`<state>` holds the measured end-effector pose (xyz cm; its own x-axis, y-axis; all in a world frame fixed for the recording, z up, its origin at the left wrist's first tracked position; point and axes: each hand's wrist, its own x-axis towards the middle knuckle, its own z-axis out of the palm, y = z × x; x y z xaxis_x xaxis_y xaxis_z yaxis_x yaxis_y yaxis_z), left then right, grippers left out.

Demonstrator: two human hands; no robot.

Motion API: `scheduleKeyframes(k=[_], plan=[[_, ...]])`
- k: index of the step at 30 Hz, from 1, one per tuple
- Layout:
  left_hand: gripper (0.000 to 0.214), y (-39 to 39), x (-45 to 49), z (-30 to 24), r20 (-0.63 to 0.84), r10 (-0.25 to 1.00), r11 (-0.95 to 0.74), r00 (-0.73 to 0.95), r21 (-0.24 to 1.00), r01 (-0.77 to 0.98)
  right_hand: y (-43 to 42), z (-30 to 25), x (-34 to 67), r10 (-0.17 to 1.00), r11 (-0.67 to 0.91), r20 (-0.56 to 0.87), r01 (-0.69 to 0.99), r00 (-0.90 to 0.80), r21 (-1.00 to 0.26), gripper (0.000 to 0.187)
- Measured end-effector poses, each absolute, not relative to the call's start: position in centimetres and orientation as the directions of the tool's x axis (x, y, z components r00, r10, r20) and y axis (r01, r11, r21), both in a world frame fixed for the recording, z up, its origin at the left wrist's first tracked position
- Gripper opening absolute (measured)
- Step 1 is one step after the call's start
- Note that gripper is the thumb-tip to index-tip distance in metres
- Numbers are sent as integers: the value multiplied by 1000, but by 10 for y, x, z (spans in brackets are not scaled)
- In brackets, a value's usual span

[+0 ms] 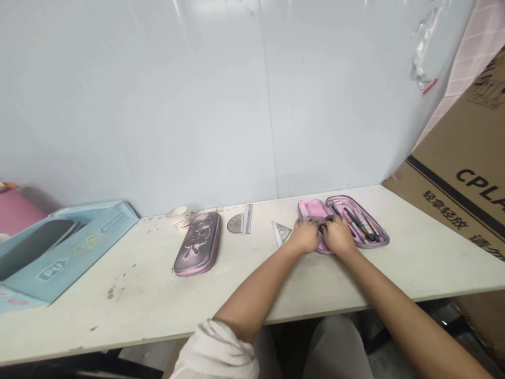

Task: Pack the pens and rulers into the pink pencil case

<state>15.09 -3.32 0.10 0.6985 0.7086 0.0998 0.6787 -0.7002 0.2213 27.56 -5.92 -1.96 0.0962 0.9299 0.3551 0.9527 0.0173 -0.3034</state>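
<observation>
1. An open pink pencil case lies on the right part of the counter, with pens in its right half.
2. The left hand and right hand meet over its left half, fingers bent; whether they grip anything cannot be told.
3. A set square lies just beside the left hand.
4. The step seems to be close fingertip work there; the next move likely calls for steadying that half.
</observation>
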Motion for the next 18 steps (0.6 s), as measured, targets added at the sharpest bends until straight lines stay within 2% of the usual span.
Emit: scheduleKeyframes(k=[3, 6, 9, 13, 18], plan=[[41, -32, 140, 1, 186, 742, -665, 644, 321, 674, -62, -17, 276, 943, 24, 331, 981, 41, -191, 38], [39, -29, 120, 5, 262, 840, -539, 475, 510, 671, -65, -10, 269, 935, 48, 353, 977, 30, -209, 38], [40, -25, 93, 14, 239, 932, -362, 274, 665, 653, -67, -1, 248, 926, 142, 376, 956, -36, -258, 37], [42, -23, 51, 25, 218, 961, -275, 168, 730, 626, -65, 4, 207, 925, 278, 344, 906, -163, -318, 36], [41, -20, -2, 28, 135, 990, -103, -28, 859, 501, -48, 1, 156, 929, 339, 265, 882, -259, -327, 36]])
